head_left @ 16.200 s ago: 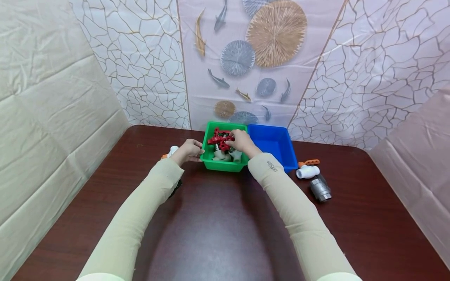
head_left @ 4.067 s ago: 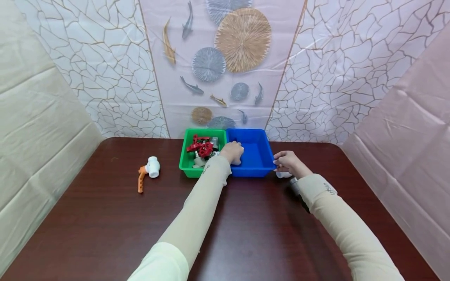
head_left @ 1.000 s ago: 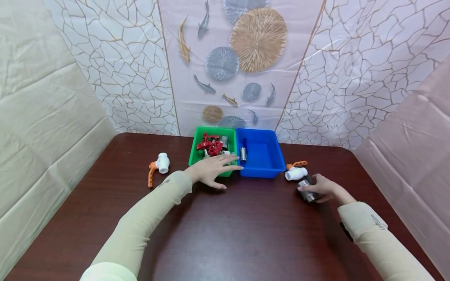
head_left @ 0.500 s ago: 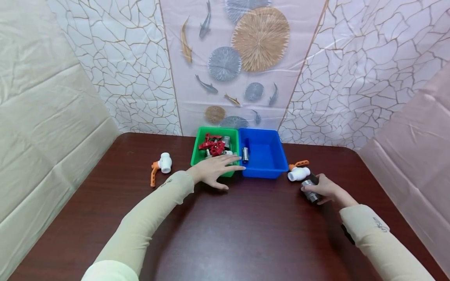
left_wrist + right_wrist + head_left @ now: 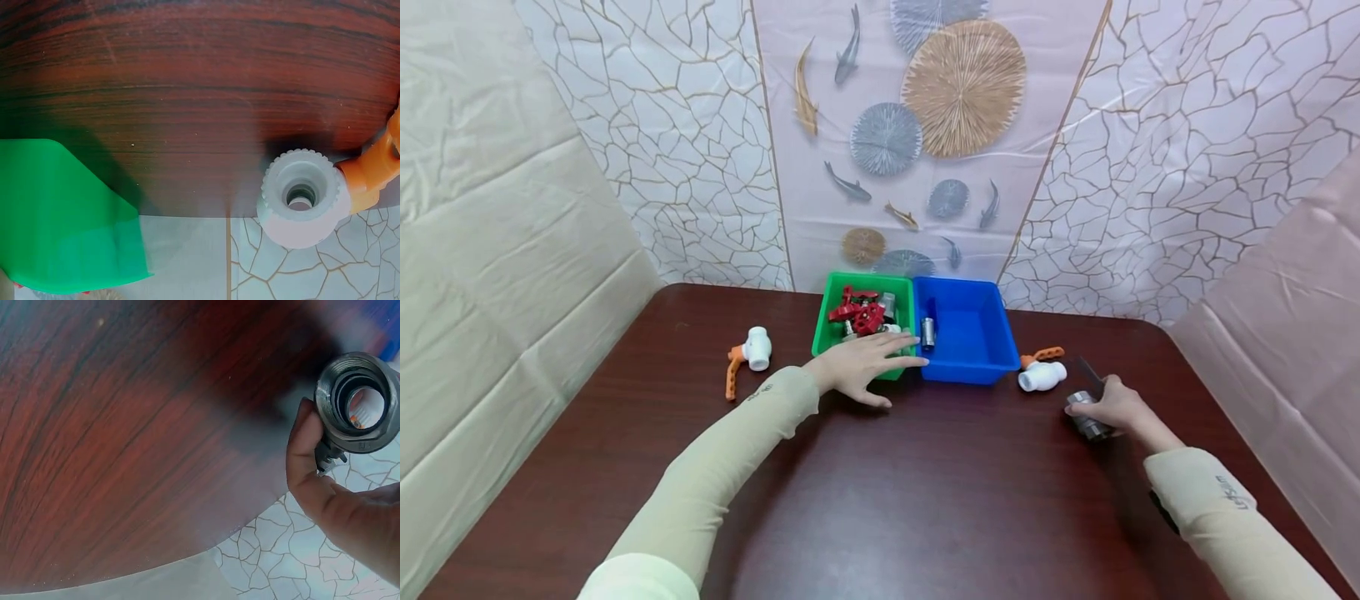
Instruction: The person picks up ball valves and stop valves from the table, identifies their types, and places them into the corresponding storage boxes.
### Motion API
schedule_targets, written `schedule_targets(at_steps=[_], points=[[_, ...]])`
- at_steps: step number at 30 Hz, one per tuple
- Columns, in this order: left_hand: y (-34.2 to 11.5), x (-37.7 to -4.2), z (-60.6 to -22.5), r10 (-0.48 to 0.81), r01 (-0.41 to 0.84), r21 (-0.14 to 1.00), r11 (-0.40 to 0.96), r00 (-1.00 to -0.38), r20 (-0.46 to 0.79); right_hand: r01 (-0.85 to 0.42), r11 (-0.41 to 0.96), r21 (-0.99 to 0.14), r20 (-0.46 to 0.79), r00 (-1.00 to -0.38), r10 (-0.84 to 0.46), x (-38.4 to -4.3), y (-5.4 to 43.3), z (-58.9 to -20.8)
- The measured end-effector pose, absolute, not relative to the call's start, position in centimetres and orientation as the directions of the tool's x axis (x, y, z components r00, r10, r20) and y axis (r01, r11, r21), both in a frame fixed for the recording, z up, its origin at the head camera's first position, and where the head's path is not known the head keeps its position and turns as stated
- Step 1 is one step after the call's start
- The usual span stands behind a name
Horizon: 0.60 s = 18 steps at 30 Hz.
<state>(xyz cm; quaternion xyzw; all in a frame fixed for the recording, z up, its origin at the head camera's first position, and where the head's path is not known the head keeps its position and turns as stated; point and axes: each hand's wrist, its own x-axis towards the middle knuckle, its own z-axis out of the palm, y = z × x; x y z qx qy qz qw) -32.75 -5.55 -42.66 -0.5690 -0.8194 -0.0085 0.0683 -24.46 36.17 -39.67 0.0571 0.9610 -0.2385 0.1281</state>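
My right hand (image 5: 1117,407) grips a metal ball valve (image 5: 1088,416) on the right of the table; its dark lever sticks up beside the hand. In the right wrist view, a finger lies along the threaded end of this metal valve (image 5: 359,434). My left hand (image 5: 863,364) has its fingers spread over the front of the green bin (image 5: 820,337), tips near the rim shared with the blue bin (image 5: 966,371). Red-handled valves (image 5: 859,312) and other fittings fill the green bin, partly hidden by that hand. A smaller metal valve (image 5: 928,333) lies at the blue bin's left side.
A white valve with an orange handle (image 5: 1042,376) lies right of the blue bin, close to the right hand. Another such white valve (image 5: 758,348) lies left of the green bin. A patterned cloth (image 5: 895,217) hangs behind the table.
The small metal valve now lies in the blue bin, where my left hand was reaching; that hand has drawn back. My right hand has shifted the larger valve slightly right, away from the white one.
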Motion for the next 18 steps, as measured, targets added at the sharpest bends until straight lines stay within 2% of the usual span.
schedule_targets(at_steps=[9, 18], points=[[-5.5, -32.5, -42.7, 0.934, 0.939, -0.036, 0.342, -0.335, 0.126, 0.139, 0.894, -0.425, -0.237, -0.971, 0.038, -24.8, 36.5, -39.1], [-5.6, -32.5, -42.2, 0.934, 0.940, -0.029, 0.339, -0.333, 0.128, 0.104, 0.926, -0.363, -0.168, -0.985, 0.045, -25.7, 35.4, -36.8]])
